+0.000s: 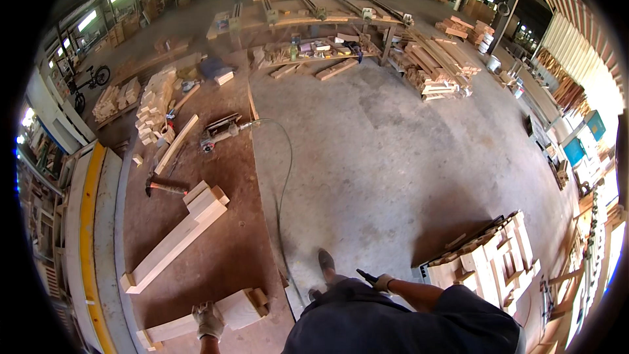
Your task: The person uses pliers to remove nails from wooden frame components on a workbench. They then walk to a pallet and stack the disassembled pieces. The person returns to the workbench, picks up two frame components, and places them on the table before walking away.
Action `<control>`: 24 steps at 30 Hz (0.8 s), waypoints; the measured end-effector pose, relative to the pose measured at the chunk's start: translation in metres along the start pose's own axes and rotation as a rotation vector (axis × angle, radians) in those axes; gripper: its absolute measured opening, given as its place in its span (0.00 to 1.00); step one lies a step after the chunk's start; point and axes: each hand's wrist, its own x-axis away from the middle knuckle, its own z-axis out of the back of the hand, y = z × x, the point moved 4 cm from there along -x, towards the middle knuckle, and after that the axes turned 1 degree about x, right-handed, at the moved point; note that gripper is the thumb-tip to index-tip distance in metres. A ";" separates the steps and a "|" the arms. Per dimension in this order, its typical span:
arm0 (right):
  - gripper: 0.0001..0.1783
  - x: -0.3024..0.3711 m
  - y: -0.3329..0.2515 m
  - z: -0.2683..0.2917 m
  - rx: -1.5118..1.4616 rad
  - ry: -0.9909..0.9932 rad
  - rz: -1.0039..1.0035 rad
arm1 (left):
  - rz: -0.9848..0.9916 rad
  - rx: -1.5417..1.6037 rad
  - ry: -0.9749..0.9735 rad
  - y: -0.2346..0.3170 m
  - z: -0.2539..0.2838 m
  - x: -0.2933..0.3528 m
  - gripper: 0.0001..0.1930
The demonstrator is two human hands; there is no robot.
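At the near end of the brown workbench [223, 249], my gloved left hand [208, 320] is closed round the narrow part of a pale wooden furniture piece [244, 308]. That piece lies flat, with a wide block at its right end and a small one at its left. My right hand [383, 282], also gloved, hangs over the floor by my side. It grips a slim black tool [367, 277] whose kind I cannot make out. A similar wooden piece [177, 239] lies slantwise farther up the bench. Beyond it rests a hammer [167, 187] with an orange-and-black handle.
A pneumatic tool [221, 132] lies on the bench; its thin hose [290, 151] trails down to the floor. Stacked wood blocks [154, 108] stand at the bench's far end. Shaped wooden parts [488, 259] are piled at my right. A yellow-striped machine edge [90, 223] borders the left.
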 end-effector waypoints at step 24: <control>0.26 0.019 -0.020 0.017 -0.007 -0.022 -0.014 | -0.147 -0.172 -0.909 -0.081 0.012 0.045 0.21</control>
